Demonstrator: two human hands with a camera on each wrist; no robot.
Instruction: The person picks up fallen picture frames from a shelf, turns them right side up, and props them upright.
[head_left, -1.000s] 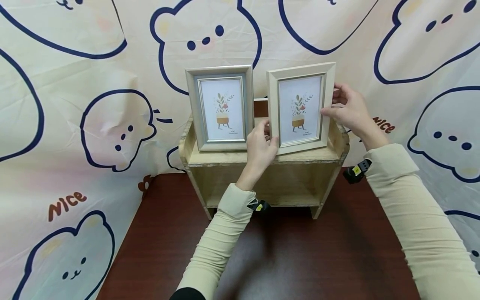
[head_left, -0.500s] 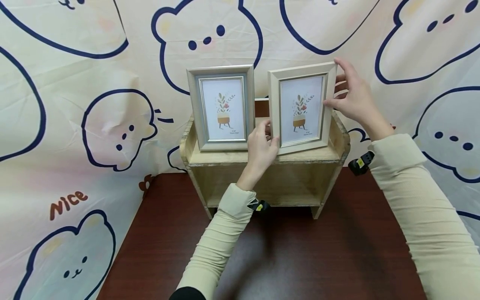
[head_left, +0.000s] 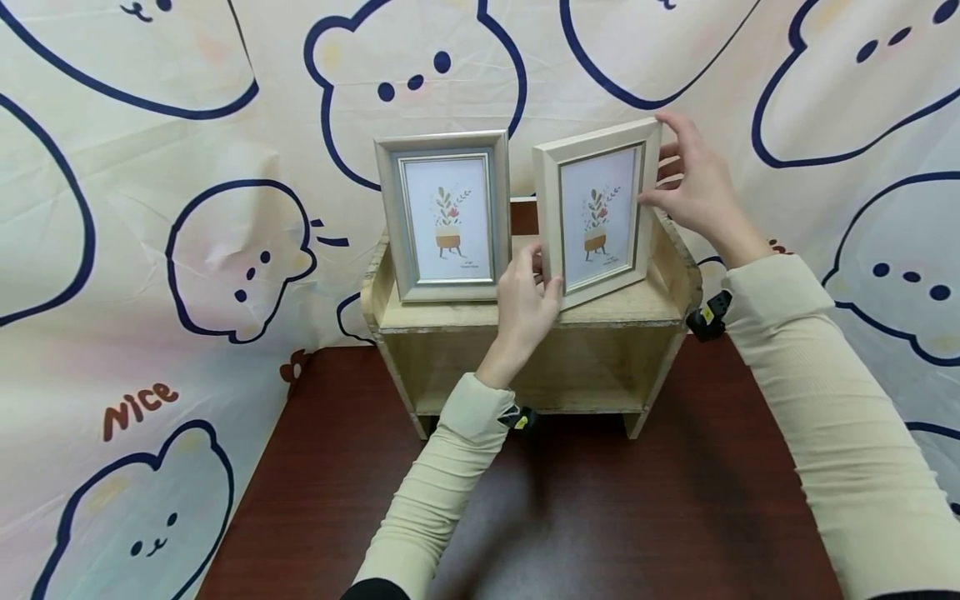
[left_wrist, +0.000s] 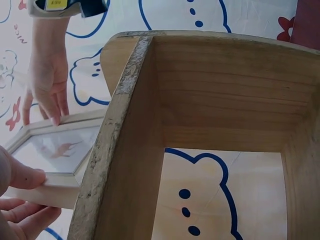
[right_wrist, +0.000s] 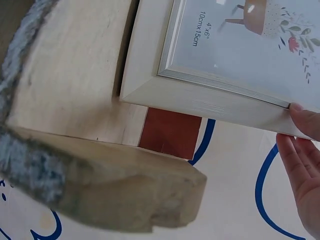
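A cream picture frame (head_left: 551, 225) with a potted-plant print stands turned at an angle on the right of the wooden shelf's top (head_left: 450, 317). My left hand (head_left: 527, 296) pinches its lower left corner, thumb on the front and fingers behind, as the left wrist view also shows. Along the upper right side, my right hand (head_left: 697, 179) grips the same frame, thumb on the front edge and a finger up at the top corner. In the right wrist view the right thumb (right_wrist: 306, 120) presses the frame's border. To the left stands a silver-grey picture frame (head_left: 498, 208) with the same print, upright.
The small two-level wooden shelf has raised side panels (head_left: 678, 254) and an open lower compartment (head_left: 525, 367). It stands on a dark red-brown table (head_left: 585, 508). A bear-patterned cloth (head_left: 255, 150) hangs right behind it.
My right hand has slid up the cream frame's side to its top corner, then moved slightly left, turning the frame further. The left hand stays at the lower corner.
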